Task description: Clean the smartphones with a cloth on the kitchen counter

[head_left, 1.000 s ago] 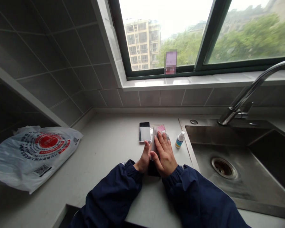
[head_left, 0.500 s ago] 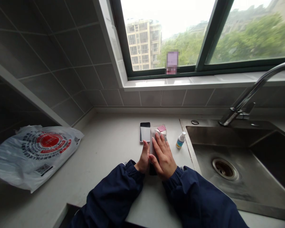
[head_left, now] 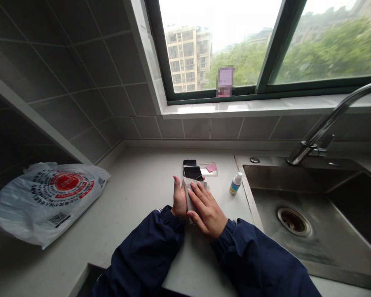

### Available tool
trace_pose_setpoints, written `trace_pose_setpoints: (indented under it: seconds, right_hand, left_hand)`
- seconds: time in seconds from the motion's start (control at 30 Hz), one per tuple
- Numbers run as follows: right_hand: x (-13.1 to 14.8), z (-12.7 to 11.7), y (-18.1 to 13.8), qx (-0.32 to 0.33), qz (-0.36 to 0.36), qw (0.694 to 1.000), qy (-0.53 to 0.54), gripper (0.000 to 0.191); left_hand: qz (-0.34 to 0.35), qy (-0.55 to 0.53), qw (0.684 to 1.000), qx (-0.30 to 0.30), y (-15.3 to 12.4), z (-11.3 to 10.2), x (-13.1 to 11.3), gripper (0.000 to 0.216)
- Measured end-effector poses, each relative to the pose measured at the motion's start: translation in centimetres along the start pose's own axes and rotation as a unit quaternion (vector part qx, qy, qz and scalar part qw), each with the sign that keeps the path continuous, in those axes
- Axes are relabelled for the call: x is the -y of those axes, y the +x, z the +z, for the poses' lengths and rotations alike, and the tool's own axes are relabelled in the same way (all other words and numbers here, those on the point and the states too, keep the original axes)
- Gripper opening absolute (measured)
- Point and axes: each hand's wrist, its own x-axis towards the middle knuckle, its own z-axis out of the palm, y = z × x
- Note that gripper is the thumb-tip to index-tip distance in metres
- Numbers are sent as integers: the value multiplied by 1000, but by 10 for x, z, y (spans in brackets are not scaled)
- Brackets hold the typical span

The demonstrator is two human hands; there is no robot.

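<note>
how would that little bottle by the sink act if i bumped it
The little bottle stands upright, slim and tall for its base, so it would probably tip. It looks round, so once down it may roll, perhaps into the sink beside it.

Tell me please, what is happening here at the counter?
A person in dark blue sleeves works at a grey counter beside a steel sink. The left hand rests against the edge of a dark phone lying flat, and the right hand presses a pale cloth onto it. Behind lie a second phone and a pink slip. A small bottle stands nearby, and a printed plastic bag lies far left.
</note>
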Motion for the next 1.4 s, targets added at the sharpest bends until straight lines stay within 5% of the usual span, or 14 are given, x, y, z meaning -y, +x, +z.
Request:
trace_pose_setpoints:
  seconds: [0.43,0.97,1.4]
  right_hand:
    - [0,-4,-1,44,-28,998,47,66]
    - [-1,-4,0,55,-47,995,64,65]
    - [-2,-1,-2,44,-30,997,49,65]
  left_hand:
    - [90,31,994,-49,1,2,-16,64]
    - [86,49,990,-100,4,-3,-24,68]
    - [67,37,995,-68,0,3,-12,64]
